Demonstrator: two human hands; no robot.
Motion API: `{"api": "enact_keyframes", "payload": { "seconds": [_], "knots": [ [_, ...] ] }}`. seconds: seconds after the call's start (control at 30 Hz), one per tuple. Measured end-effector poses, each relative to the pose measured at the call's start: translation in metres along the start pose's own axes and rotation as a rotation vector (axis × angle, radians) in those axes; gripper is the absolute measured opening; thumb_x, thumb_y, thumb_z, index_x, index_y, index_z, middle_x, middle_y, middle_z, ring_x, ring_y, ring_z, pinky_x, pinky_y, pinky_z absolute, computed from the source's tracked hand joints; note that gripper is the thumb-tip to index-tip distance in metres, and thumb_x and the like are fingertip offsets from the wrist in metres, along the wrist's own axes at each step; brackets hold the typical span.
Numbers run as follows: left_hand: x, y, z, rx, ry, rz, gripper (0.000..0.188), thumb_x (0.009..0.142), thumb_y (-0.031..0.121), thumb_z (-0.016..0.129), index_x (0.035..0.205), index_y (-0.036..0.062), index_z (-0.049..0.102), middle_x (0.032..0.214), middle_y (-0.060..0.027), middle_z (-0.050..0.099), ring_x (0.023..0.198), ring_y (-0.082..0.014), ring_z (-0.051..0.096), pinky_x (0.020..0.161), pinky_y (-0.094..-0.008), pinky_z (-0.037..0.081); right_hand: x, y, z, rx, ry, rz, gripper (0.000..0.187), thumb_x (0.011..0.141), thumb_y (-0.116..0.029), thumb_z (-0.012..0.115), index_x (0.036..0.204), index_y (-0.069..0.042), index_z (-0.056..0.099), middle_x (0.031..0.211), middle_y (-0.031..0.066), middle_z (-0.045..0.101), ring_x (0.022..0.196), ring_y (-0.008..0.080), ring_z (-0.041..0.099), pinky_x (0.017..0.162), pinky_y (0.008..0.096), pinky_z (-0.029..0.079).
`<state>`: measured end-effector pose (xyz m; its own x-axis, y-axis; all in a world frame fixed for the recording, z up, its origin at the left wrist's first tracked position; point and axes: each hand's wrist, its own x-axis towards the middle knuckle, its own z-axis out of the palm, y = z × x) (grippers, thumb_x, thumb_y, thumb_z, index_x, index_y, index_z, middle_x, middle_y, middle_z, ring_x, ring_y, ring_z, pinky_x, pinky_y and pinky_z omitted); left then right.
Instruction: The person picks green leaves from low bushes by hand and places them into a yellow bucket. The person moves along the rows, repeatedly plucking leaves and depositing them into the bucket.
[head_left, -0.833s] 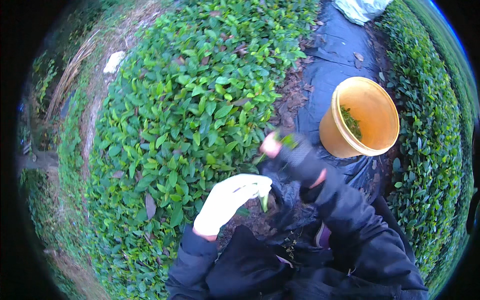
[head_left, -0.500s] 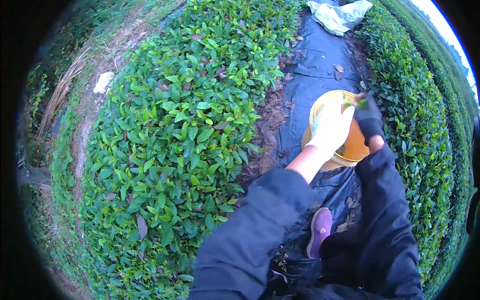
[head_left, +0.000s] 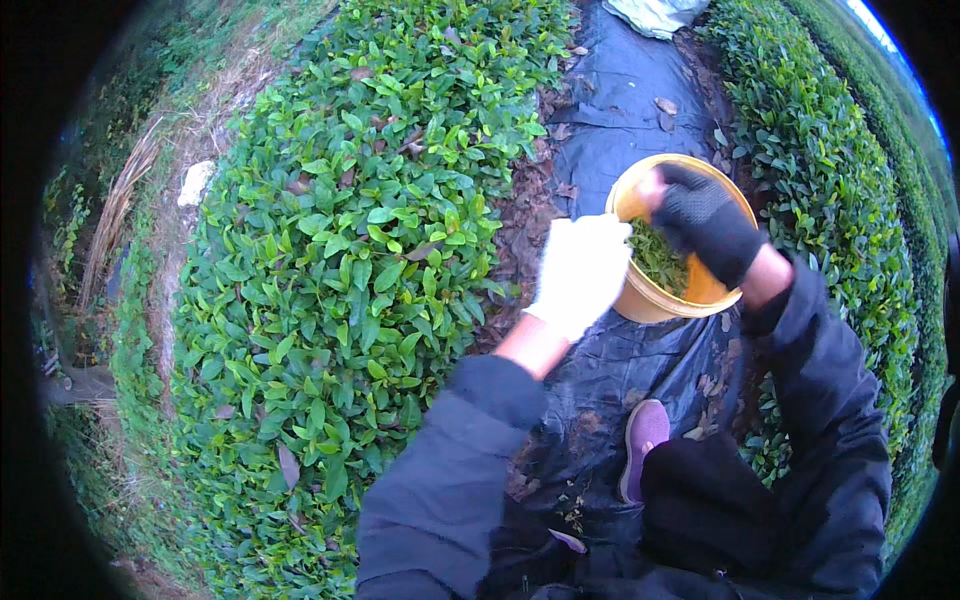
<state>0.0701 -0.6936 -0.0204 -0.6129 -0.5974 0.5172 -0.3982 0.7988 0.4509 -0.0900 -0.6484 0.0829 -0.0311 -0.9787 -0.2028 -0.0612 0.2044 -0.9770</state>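
Now the yellow bucket [head_left: 643, 303] stands on the black sheet [head_left: 622, 115] between two rows of bushes, with loose green leaves [head_left: 660, 262] inside, mostly at its left. The right hand [head_left: 706, 218], black-gloved with a bare fingertip, is over the opening, its fingers curled; the left hand [head_left: 583, 272], white-gloved, is at the left rim, fingers bent. Whether either grips anything, I cannot tell.
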Motion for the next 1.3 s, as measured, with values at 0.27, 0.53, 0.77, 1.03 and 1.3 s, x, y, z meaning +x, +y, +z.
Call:
{"api": "enact_keyframes", "payload": {
  "seconds": [0.27, 0.53, 0.77, 1.03, 1.3],
  "knots": [
    [-0.119, -0.060, -0.146, 0.686, -0.363, 0.028, 0.022, 0.089, 0.015, 0.049, 0.106, 0.0071, 0.062, 0.112, -0.0109, 0.062, 0.106, -0.0275, 0.055, 0.093, -0.0454, 0.040, 0.078, 0.152, 0.136, 0.397, 0.125, 0.128, 0.011, 0.086, -0.014, 0.062, 0.093, -0.006, 0.061, 0.070, 0.0021, 0.057, 0.056, 0.0118, 0.053, 0.051, 0.0273, 0.045],
    [-0.150, 0.003, -0.215, 0.274, -0.083, -0.741, 0.016, 0.088, 0.015, 0.061, 0.099, 0.0072, 0.070, 0.102, -0.0108, 0.067, 0.096, -0.0256, 0.063, 0.086, -0.0330, 0.049, 0.185, 0.203, 0.189, 0.227, 0.375, 0.007, 0.030, 0.082, -0.015, 0.070, 0.106, -0.004, 0.057, 0.083, 0.0051, 0.061, 0.073, 0.0135, 0.055, 0.065, 0.0293, 0.046],
    [-0.146, -0.010, -0.207, 0.174, -0.044, -0.920, 0.017, 0.091, 0.010, 0.057, 0.101, 0.0055, 0.069, 0.102, -0.0083, 0.068, 0.092, -0.0197, 0.064, 0.084, -0.0290, 0.048, 0.198, 0.205, 0.175, 0.589, 0.286, 0.091, 0.012, 0.085, -0.005, 0.062, 0.095, -0.004, 0.055, 0.081, 0.0057, 0.059, 0.073, 0.0152, 0.058, 0.066, 0.0285, 0.050],
    [-0.132, -0.014, -0.186, 0.101, -0.160, -0.871, 0.018, 0.091, 0.009, 0.056, 0.104, 0.0077, 0.069, 0.090, -0.0079, 0.065, 0.076, -0.0186, 0.061, 0.071, -0.0272, 0.047, 0.127, 0.172, 0.166, 1.175, -0.424, 0.388, 0.015, 0.083, -0.005, 0.066, 0.097, -0.007, 0.060, 0.081, 0.0010, 0.057, 0.075, 0.0142, 0.056, 0.066, 0.0304, 0.050],
    [-0.116, -0.006, -0.183, 0.008, -0.165, -0.915, 0.019, 0.090, 0.007, 0.056, 0.105, 0.0060, 0.068, 0.094, -0.0078, 0.065, 0.083, -0.0184, 0.061, 0.076, -0.0288, 0.048, 0.237, 0.148, 0.160, 1.173, 0.326, 0.003, 0.029, 0.084, 0.000, 0.058, 0.111, -0.002, 0.048, 0.089, 0.0069, 0.054, 0.077, 0.0186, 0.058, 0.073, 0.0384, 0.057]
  ]
}}
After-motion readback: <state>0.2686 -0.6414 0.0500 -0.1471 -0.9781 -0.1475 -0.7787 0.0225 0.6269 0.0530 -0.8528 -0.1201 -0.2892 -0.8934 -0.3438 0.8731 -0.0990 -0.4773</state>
